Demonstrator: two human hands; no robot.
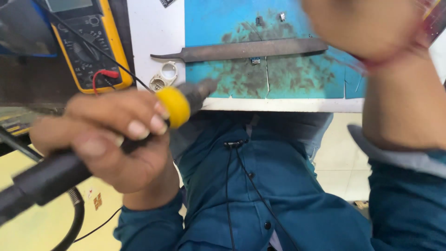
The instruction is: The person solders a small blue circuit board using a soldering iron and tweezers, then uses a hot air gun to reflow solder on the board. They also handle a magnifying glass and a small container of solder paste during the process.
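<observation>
Left hand [109, 142] is wrapped round a soldering iron with black handle and yellow foam collar [173, 107], fingers curled over the grip, thumb along the side; a pencil-ish power grip, probably to keep skin behind the collar and off the hot end. The grey tip points away from the body toward the blue work mat, scuffed and stained dark [209, 28], and hovers just past the mat's near edge, not touching anything I can see. The black cable trails off behind the hand, past the wrist. Right hand [367, 25] is raised and blurred, over the mat's far right part; can't tell if it's closed on anything or just loosely curled. Red thread on that wrist. Between the two hands, further out, lies a long flat dark metal file [241, 50] across the mat, parked within reach. A few tiny electronic parts [254, 60] sit touching or just beside the file, too small to identify. Beyond the left hand: a yellow-cased multimeter with red and black leads [88, 46], and a small white round plastic holder [165, 76] just beside the iron's tip.
</observation>
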